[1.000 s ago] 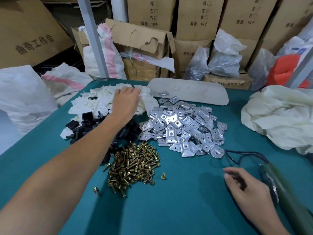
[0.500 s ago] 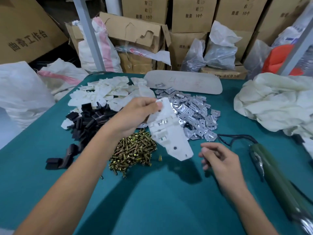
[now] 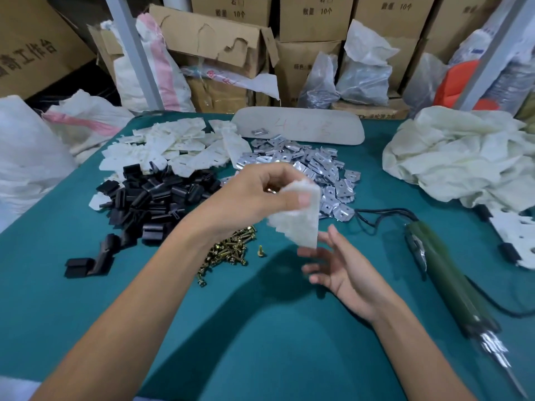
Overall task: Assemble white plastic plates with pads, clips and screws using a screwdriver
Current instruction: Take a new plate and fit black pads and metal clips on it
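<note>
"数量 10个" is printed on the far cardboard boxes (image 3: 225, 24), with "右" above it on two. "工作台" is printed on the large left carton (image 3: 34, 62). Red handwriting on the grey panel (image 3: 341, 131) cannot be read.

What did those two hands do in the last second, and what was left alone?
The left hand left the heap of white plates, gripping one flat white plastic plate, and drew it toward the person. The right hand rose off the green table and opened beneath the plate. The black pads, silver metal clips, brass screws and green electric screwdriver stayed put.
</note>
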Demonstrator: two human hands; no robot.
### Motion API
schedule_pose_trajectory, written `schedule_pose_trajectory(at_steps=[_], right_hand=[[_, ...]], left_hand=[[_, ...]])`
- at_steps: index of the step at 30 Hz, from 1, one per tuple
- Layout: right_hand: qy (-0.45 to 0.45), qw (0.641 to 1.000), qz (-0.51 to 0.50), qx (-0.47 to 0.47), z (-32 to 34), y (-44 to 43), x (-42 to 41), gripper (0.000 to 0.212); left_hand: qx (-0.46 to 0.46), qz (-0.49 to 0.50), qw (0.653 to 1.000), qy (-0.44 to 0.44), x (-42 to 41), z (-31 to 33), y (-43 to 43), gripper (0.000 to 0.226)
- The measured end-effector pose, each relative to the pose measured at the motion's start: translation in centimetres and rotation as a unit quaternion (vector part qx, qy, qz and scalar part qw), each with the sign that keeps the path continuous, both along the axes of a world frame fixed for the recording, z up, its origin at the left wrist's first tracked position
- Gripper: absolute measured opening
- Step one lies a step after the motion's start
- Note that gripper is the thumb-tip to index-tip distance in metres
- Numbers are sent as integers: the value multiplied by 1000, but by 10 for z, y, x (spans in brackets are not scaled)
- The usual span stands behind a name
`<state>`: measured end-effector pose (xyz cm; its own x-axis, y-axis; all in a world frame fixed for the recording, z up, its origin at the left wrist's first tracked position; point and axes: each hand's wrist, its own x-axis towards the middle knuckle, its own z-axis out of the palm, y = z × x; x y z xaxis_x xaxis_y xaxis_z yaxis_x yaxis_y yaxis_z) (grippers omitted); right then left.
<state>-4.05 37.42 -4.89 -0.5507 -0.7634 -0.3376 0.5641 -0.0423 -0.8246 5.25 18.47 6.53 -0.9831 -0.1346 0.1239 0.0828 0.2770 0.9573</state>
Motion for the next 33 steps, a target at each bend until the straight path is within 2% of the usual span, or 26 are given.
schedule_pose_trajectory(at_steps=[2, 4, 6, 8, 10, 12, 15, 18, 20, 22, 24, 25, 28, 30, 33], right_hand=[[-8, 999, -40, -29, 2, -2, -5, 54], [14, 995, -85, -48, 3, -4, -10, 46], [32, 990, -132, -47, 3, -6, -13, 39], [48, 985, -159, -49, 2, -7, -14, 27], [68, 982, -168, -49, 2, -8, -15, 27], [96, 981, -165, -38, 2, -7, -14, 31], [161, 974, -158, 15, 0, -6, -11, 38], [265, 946, -154, 107, -6, -6, -11, 34], [357, 907, -143, 174, -12, -5, -12, 26], [453, 849, -121, 244, -19, -4, -13, 20], [532, 787, -101, 295, -26, -2, -13, 20], [551, 769, -91, 311, -29, -2, -13, 23], [569, 749, -67, 332, -35, -3, -12, 31], [567, 753, -71, 326, -35, -3, -12, 31], [559, 764, -82, 311, -34, 0, -13, 29]], left_hand=[[-82, -74, 994, -26, 8, 1, 8, 14], [-195, -90, 976, -35, 14, -12, 21, 19], [-326, -72, 942, 27, 20, -34, 40, 23], [-438, -52, 892, 98, 28, -59, 56, 28], [-493, -36, 858, 138, 34, -79, 65, 31], [-504, -30, 849, 155, 36, -92, 68, 32], [-497, -37, 854, 149, 37, -101, 72, 34], [-479, -59, 869, 110, 45, -106, 75, 35], [-454, -91, 884, 61, 50, -107, 76, 39], [-428, -130, 895, 1, 51, -102, 74, 44], [-394, -147, 906, -48, 46, -91, 67, 43], [-371, -142, 915, -67, 43, -85, 61, 40], [-335, -58, 936, -90, 31, -68, 27, 26], [-329, 31, 938, -106, 22, -61, -10, 20], [-374, 179, 902, -124, 5, -56, -75, 17]])
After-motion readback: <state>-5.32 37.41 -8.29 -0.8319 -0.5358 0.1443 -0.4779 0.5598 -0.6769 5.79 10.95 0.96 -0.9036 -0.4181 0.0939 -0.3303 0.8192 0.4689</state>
